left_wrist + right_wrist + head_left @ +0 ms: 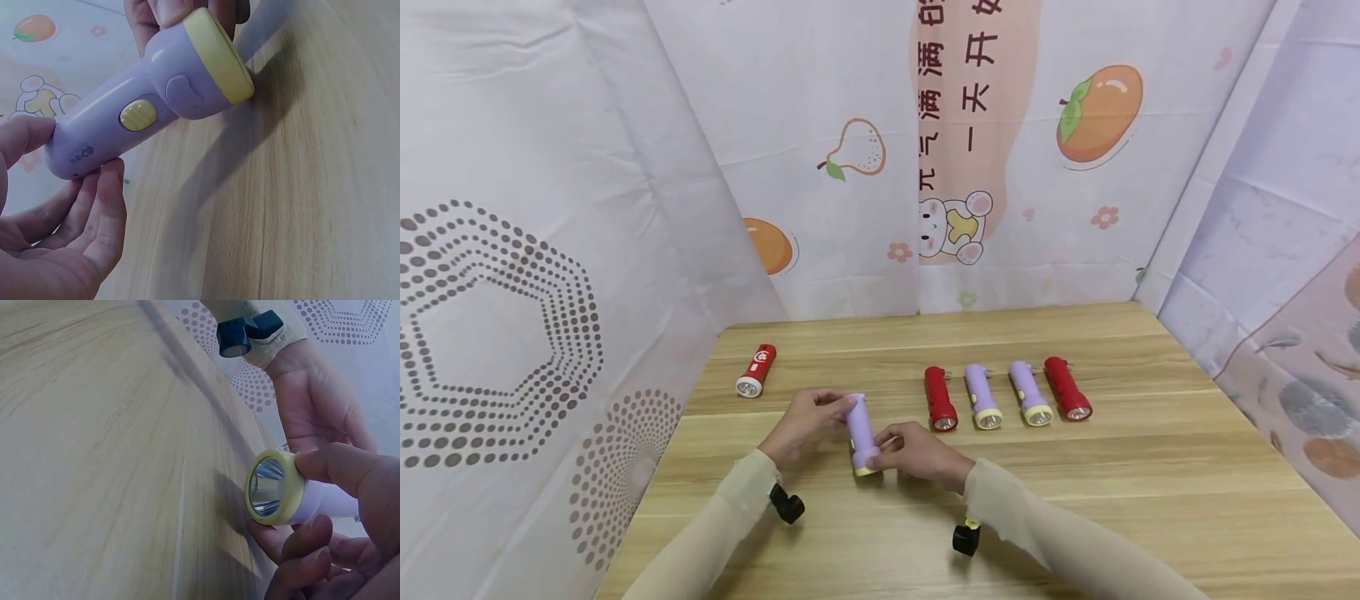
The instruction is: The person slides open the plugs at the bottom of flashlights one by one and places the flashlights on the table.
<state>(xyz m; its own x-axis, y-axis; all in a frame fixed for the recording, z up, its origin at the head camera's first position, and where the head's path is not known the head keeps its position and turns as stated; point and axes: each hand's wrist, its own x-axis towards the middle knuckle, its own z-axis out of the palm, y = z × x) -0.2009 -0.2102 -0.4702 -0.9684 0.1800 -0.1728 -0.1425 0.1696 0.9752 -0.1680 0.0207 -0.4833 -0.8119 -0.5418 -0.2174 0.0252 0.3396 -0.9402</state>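
A purple flashlight point(860, 429) with a yellow lens ring is held between both hands, just over the table. My left hand point(814, 419) pinches its tail end between thumb and fingertips. At the head end, my right hand point(917, 452) grips the yellow ring point(289, 487) with thumb and fingers. The left wrist view shows the yellow switch point(138, 115) on the barrel and, past the head, the right hand's fingers point(172, 9). In the right wrist view the silver reflector point(267, 486) faces the camera, lens end toward the near side of the table.
Right of the hands lies a row of flashlights: a red one point(940, 398), two purple ones point(982, 396) point(1030, 392) and another red one point(1067, 387). A red flashlight with a white head point(756, 371) lies at the back left. Printed cloth point(850, 275) hangs behind the wooden table point(1150, 467).
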